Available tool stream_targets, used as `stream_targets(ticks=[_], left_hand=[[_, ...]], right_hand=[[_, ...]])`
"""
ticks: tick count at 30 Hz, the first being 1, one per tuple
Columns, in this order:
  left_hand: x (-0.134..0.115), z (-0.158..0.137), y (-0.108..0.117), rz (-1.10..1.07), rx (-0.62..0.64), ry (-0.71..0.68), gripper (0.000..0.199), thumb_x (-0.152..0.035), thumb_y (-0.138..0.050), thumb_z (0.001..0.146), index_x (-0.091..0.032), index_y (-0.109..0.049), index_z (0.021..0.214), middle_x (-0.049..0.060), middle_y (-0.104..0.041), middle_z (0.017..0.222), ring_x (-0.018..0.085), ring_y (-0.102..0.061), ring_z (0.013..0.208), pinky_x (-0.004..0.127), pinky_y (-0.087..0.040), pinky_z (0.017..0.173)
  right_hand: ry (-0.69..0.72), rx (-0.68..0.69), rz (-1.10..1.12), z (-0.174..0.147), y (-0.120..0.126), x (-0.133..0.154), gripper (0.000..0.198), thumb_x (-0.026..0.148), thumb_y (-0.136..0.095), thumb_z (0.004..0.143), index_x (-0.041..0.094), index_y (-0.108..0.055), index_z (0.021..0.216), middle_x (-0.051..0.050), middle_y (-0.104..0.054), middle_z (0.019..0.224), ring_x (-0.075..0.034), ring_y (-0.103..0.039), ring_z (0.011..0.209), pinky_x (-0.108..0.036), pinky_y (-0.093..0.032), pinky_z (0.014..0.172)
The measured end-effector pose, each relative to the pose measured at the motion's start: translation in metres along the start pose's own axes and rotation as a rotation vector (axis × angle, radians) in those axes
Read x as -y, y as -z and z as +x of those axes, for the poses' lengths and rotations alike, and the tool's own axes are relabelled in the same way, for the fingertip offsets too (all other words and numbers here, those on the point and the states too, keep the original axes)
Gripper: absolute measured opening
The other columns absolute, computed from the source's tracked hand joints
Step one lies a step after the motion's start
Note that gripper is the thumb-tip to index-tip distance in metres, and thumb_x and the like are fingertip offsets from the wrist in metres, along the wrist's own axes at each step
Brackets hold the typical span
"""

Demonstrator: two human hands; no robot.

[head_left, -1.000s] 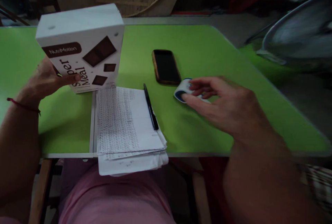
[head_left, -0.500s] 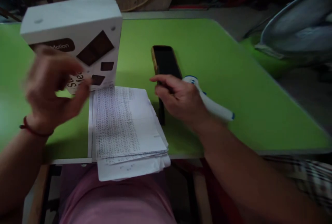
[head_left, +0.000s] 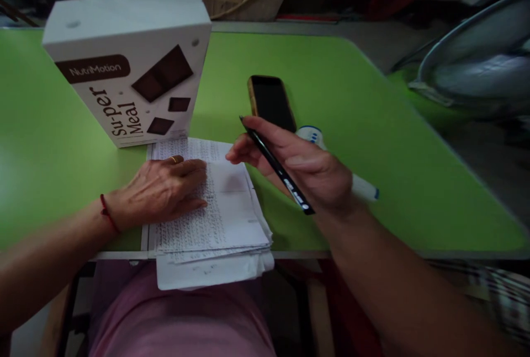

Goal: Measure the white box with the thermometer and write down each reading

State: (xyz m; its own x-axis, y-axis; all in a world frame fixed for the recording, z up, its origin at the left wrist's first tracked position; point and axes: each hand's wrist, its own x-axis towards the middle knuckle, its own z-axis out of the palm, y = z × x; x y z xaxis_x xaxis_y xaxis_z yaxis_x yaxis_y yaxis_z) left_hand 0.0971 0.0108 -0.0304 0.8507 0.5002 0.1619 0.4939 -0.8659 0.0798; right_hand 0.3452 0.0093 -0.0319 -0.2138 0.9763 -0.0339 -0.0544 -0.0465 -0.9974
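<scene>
My left hand [head_left: 163, 188], with a ring and a red string bracelet, lies palm down on a stack of handwritten paper sheets [head_left: 240, 211]. Its fingers stretch across the page and grasp nothing. Over the right edge of the sheets, my right hand [head_left: 298, 161] is raised and closed on a slim black pen [head_left: 276, 166] with white print near one end. The pen lies slantwise across the fingers, one end by the index fingertip, apart from the paper. The upper sheet is partly filled with dense writing, and its right side is mostly blank.
A white Su-per Meal box [head_left: 141, 86] stands behind the sheets at the left. Beyond my right hand lies a phone [head_left: 271, 104] in a brownish case. A white and blue device [head_left: 364, 187] is partly hidden by that hand. Everything rests on a green table [head_left: 414, 191].
My left hand has come down from in front of the box onto the sheets. My right hand has turned and lifted the pen, which stood near the sheets' right edge before.
</scene>
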Motion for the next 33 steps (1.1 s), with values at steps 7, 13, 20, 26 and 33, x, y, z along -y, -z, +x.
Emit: stream_targets(ticks=[7, 13, 20, 26, 33], left_hand=[[-0.001, 0.000, -0.001, 0.005, 0.019, 0.012, 0.034, -0.041, -0.062, 0.096, -0.014, -0.066, 0.115, 0.011, -0.062, 0.132, 0.024, -0.065, 0.092, 0.032, -0.053, 0.064], [-0.001, 0.000, -0.001, 0.021, 0.026, 0.008, 0.031, -0.040, -0.063, 0.095, -0.014, -0.067, 0.113, 0.010, -0.062, 0.133, 0.024, -0.065, 0.092, 0.031, -0.052, 0.062], [-0.002, 0.001, 0.001, 0.027, 0.034, 0.015, 0.032, -0.041, -0.062, 0.096, -0.015, -0.066, 0.114, 0.007, -0.062, 0.134, 0.025, -0.066, 0.090, 0.032, -0.050, 0.060], [-0.002, 0.001, -0.001, 0.035, 0.027, 0.010, 0.033, -0.041, -0.061, 0.096, -0.015, -0.065, 0.115, 0.008, -0.062, 0.134, 0.025, -0.066, 0.092, 0.032, -0.050, 0.060], [-0.001, 0.001, 0.000, 0.022, 0.018, 0.000, 0.033, -0.041, -0.061, 0.097, -0.014, -0.065, 0.115, 0.007, -0.062, 0.134, 0.026, -0.066, 0.091, 0.035, -0.053, 0.061]], right_hand=[[0.176, -0.102, -0.046, -0.004, -0.012, -0.013, 0.040, 0.038, -0.080, 0.070, 0.026, -0.063, 0.104, 0.002, -0.062, 0.079, -0.016, -0.064, 0.074, -0.035, -0.054, 0.073], [0.216, -0.235, -0.231, -0.006, -0.021, -0.023, 0.033, 0.048, -0.054, 0.089, 0.020, -0.072, 0.088, 0.000, -0.057, 0.064, -0.014, -0.052, 0.059, -0.030, -0.043, 0.055], [0.207, -0.293, -0.406, -0.001, -0.026, -0.027, 0.006, 0.030, -0.063, 0.071, 0.024, -0.065, 0.071, -0.001, -0.063, 0.065, -0.016, -0.054, 0.057, -0.033, -0.046, 0.056], [0.196, -0.274, -0.489, -0.001, -0.025, -0.028, 0.011, 0.034, -0.063, 0.075, 0.025, -0.062, 0.068, 0.000, -0.058, 0.058, -0.016, -0.051, 0.053, -0.034, -0.046, 0.055], [0.252, -0.266, -0.577, 0.000, -0.024, -0.031, 0.013, 0.031, -0.058, 0.074, 0.021, -0.064, 0.070, 0.001, -0.059, 0.059, -0.013, -0.050, 0.053, -0.028, -0.044, 0.053]])
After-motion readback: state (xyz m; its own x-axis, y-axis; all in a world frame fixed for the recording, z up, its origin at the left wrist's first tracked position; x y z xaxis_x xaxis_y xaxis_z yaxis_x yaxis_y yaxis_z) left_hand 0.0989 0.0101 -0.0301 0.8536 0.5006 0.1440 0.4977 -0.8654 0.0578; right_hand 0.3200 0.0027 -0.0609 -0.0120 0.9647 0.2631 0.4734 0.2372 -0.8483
